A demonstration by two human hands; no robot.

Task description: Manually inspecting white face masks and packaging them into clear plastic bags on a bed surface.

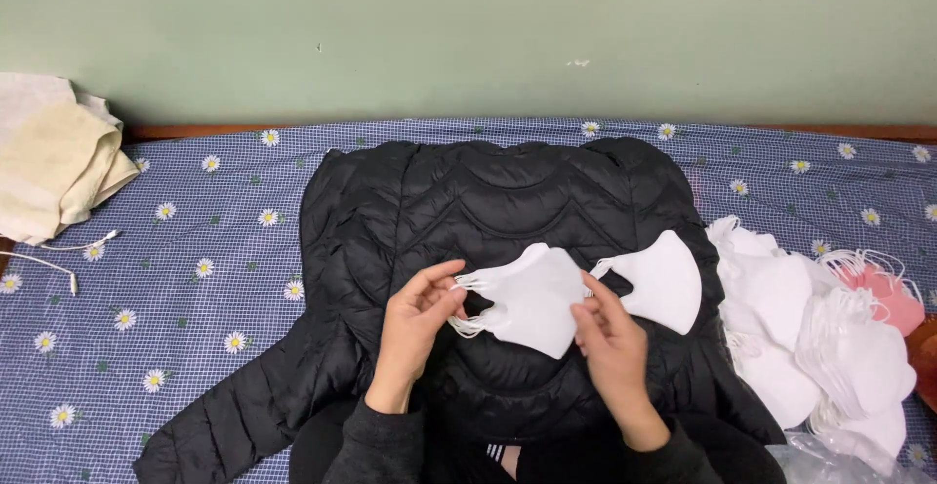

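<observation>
View from above of a person's two hands working over a black quilted jacket (488, 201) spread flat on a bed. The bed is covered by a blue checked sheet (195, 250) printed with small daisies, and a pale green wall (488, 25) stands behind it.

Both forearms, in dark sleeves, come up from the bottom edge and angle inward toward each other. The left hand (415, 323) is raised with its palm turned toward the right, fingers loosely curled, and its thumb and fingertips pinch the thin ear loops at the left end of a white mask (532, 299). The right hand (610, 342) has its back toward the camera, fingers bent, and grips the right edge of the same mask between thumb and fingers. The mask is folded flat and held between the two hands, just above the middle of the jacket.

A second white mask (664, 279) lies on the jacket just to the right of the held one, near the right hand's fingertips but apart from them.

Farther right, on the sheet beside the jacket, sits a loose pile of white masks (820, 338), with a pink mask (893, 294) at its far edge. Clear plastic (830, 460) shows at the bottom right corner.

At the far left, a folded cream cloth (54, 157) rests on the bed, with a white cord (68, 250) lying just below it.
</observation>
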